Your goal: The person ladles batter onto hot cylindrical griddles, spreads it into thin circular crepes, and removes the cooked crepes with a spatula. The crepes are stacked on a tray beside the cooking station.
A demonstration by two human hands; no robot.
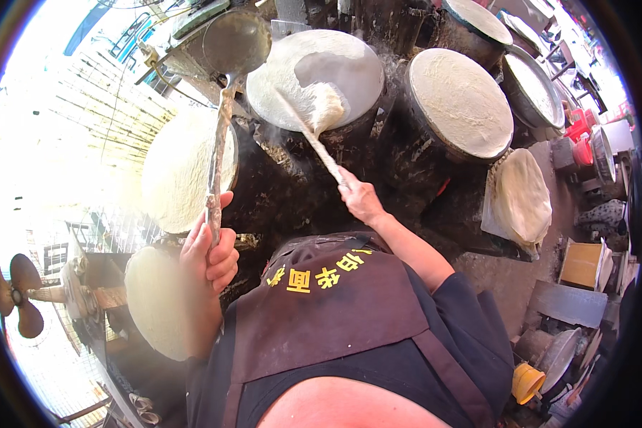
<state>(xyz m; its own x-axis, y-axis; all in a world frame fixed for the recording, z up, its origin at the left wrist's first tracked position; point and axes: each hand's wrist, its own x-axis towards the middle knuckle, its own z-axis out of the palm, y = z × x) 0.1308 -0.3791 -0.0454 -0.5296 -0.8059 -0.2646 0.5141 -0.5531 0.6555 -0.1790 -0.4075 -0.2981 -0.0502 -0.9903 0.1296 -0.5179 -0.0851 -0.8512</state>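
Note:
My left hand (pixel 212 253) is closed round the long, batter-crusted handle of a ladle (pixel 237 44). The ladle stands upright, its round metal bowl raised left of the middle griddle (pixel 346 75). My right hand (pixel 362 198) grips one end of a long pale stick (pixel 324 153), which slants up and left over that griddle's near rim. Beside the stick, a pale sheet of batter (pixel 271 78) lies bunched into a soft clump (pixel 328 107). Where the sheet is pulled back, grey griddle surface shows. A haze like steam hangs over it.
Batter-covered round griddles surround me: one at the right (pixel 460 103), one at the left (pixel 182 175), another lower left (pixel 157 307). A folded pale sheet (pixel 521 200) rests at right. A fan (pixel 18 296) stands far left, a yellow bucket (pixel 527 383) lower right.

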